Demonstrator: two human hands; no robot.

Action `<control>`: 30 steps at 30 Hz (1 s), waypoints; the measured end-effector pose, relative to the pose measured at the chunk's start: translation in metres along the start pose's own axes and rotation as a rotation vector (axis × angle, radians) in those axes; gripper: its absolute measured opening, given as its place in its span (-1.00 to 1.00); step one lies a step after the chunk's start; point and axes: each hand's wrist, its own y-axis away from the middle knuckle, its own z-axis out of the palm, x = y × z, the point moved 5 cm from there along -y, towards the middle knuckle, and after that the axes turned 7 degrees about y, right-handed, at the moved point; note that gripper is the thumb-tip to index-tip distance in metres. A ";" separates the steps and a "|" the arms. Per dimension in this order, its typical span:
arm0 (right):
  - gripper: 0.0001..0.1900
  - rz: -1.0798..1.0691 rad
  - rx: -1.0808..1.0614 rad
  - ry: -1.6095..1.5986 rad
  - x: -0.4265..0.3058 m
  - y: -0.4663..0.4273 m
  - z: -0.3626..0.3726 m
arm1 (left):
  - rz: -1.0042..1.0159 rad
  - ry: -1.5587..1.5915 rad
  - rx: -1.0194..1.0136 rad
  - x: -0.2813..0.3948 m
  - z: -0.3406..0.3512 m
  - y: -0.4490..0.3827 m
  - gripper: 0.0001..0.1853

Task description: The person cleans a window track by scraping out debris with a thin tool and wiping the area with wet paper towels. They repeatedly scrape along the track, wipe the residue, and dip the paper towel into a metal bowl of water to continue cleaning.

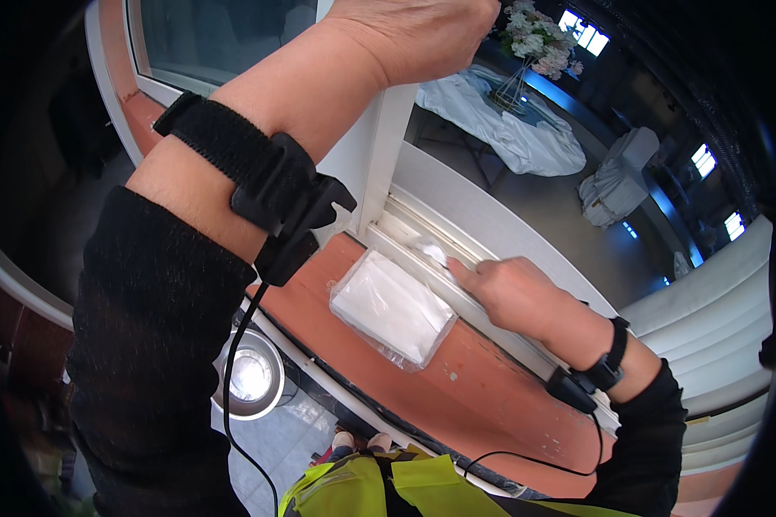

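Note:
My right hand (520, 294) is at the white window track (414, 223), holding a crumpled white tissue or cloth (432, 251) at its fingertips. The wad lies down in the groove. My left hand (420, 35) is raised at the top of the view, in front of the upright edge of the white window sash (388, 136). Its fingers are cut off or turned away, so what it grips does not show. On the reddish-brown sill (491, 394), between my arms, lies a clear plastic packet of white tissues (391, 307).
A metal basin (249, 375) stands on the tiled floor below the sill, at left. White padded material (705, 329) is at right. Beyond the window are a cloth-draped table (524, 148) with flowers (537, 42) and a covered chair (621, 174). Cables (233, 388) hang from both wrist straps.

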 end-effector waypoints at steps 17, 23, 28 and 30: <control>-0.62 0.285 0.057 -0.118 -0.010 -0.074 0.004 | 0.012 -0.047 0.011 0.002 -0.001 -0.001 -0.90; -0.46 0.117 0.037 -0.011 -0.012 -0.070 0.003 | 0.011 -0.061 -0.006 0.003 -0.001 -0.002 -0.90; -0.45 0.019 0.075 -0.001 -0.007 -0.048 -0.003 | 0.008 -0.039 0.001 0.002 -0.002 0.000 -0.90; -0.44 0.026 0.071 0.005 -0.002 -0.046 -0.006 | 0.012 -0.023 0.009 0.001 -0.002 0.000 -0.90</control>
